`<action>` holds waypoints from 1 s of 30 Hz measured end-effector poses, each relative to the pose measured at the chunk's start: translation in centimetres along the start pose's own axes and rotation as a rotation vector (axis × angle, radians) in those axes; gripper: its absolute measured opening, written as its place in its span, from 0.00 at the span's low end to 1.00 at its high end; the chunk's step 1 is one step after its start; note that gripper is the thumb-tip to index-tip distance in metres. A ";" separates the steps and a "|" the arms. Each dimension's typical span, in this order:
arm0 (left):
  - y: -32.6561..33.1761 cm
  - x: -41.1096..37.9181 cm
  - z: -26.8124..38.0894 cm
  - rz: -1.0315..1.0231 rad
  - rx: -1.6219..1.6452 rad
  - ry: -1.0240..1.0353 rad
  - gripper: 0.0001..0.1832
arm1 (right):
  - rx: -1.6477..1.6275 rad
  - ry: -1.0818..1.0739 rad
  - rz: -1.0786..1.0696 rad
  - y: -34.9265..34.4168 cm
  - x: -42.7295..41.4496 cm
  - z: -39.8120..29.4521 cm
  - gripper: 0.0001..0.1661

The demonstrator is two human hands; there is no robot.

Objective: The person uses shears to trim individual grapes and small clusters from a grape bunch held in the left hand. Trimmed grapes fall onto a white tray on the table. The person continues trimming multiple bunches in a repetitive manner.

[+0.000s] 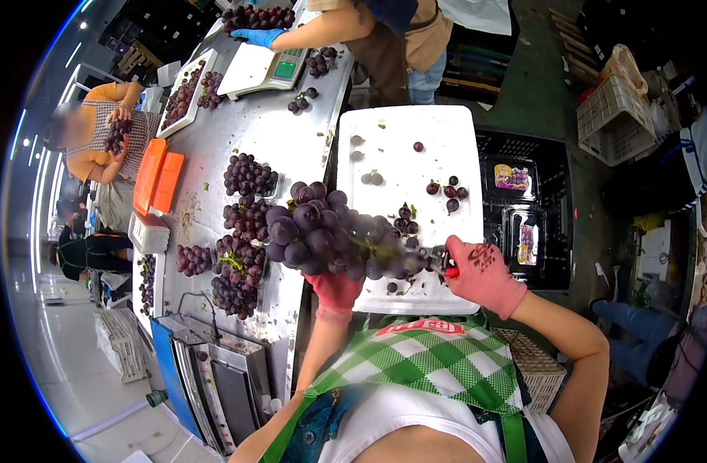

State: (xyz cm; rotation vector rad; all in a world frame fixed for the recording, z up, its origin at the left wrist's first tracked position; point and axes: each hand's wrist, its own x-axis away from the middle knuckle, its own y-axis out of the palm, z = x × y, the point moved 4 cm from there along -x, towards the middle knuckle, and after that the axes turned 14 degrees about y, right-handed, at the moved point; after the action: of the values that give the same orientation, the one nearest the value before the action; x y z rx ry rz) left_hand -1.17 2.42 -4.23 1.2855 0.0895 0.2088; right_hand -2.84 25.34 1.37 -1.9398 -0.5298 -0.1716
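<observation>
My left hand (334, 292), in a pink glove, holds a large bunch of dark purple grapes (319, 231) from below. The bunch stretches rightward over a white tray (382, 124). In a matching glove, my right hand (484, 275) grips red-handled snips (449, 269), whose metal part meets the right end of the bunch. Whether the blades are around a stem is too blurred to tell. Loose grapes (451, 192) and bits of stem lie in the tray. On the metal table (194, 228), left of my bunch, sit several more grape bunches (240, 260).
A black crate (553, 208) right of the tray holds clear packs (526, 240) with labels. Farther along the table are a digital scale (255, 75), a co-worker's blue-gloved hand (258, 37) on grapes, and a white box of grapes (183, 95). Folders (197, 376) stand at lower left.
</observation>
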 end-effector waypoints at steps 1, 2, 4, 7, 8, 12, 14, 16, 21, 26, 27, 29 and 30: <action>0.0 -0.2 0.2 0.008 -0.008 0.019 0.30 | -0.051 0.053 -0.020 -0.1 -0.2 0.2 0.16; 0.1 -0.3 0.4 0.016 -0.017 0.037 0.31 | -0.042 0.059 -0.027 -0.3 -0.3 0.4 0.16; 0.3 -0.5 0.6 0.044 -0.052 0.063 0.32 | -0.016 0.111 -0.076 -0.6 -0.6 0.8 0.17; 0.7 -0.6 0.8 0.089 -0.130 0.081 0.33 | -0.063 0.109 -0.028 -1.5 -1.0 0.6 0.19; 0.5 -0.6 0.9 0.154 -0.149 0.087 0.33 | -0.027 0.108 -0.048 -1.7 -1.1 0.5 0.19; 0.7 -0.4 0.9 -0.021 -0.090 0.051 0.29 | -0.074 0.008 0.029 -3.1 -0.9 -0.9 0.18; 0.0 -0.2 0.8 -0.024 -0.085 0.042 0.26 | -0.004 -0.091 0.086 -3.9 -0.5 -2.0 0.19; -0.6 0.1 0.5 -0.022 -0.085 0.029 0.24 | 0.075 -0.175 0.114 -4.4 -0.2 -3.1 0.20; -0.3 0.2 -0.4 0.008 -0.076 -0.016 0.29 | 0.175 -0.301 0.186 -5.2 0.1 -5.4 0.21; 0.6 -0.6 -0.9 0.095 -0.087 0.093 0.46 | 0.280 -0.201 0.044 -4.7 -0.1 -6.1 0.17; 0.8 -0.9 -1.0 0.085 -0.144 0.124 0.46 | 0.297 -0.194 0.045 -4.5 -0.2 -6.3 0.17; 1.4 -1.2 -1.3 -0.003 -0.157 0.184 0.47 | 0.366 -0.153 0.022 -4.1 -0.2 -6.7 0.16; 1.6 -1.5 -1.4 -0.035 -0.158 0.187 0.47 | 0.387 -0.153 0.037 -3.9 -0.3 -6.8 0.16</action>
State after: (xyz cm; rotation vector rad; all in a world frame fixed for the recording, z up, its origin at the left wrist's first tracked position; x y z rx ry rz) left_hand -3.01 3.86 -3.19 1.1045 0.2504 0.3006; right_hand -4.02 20.43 7.44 -1.5896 -0.5800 0.0993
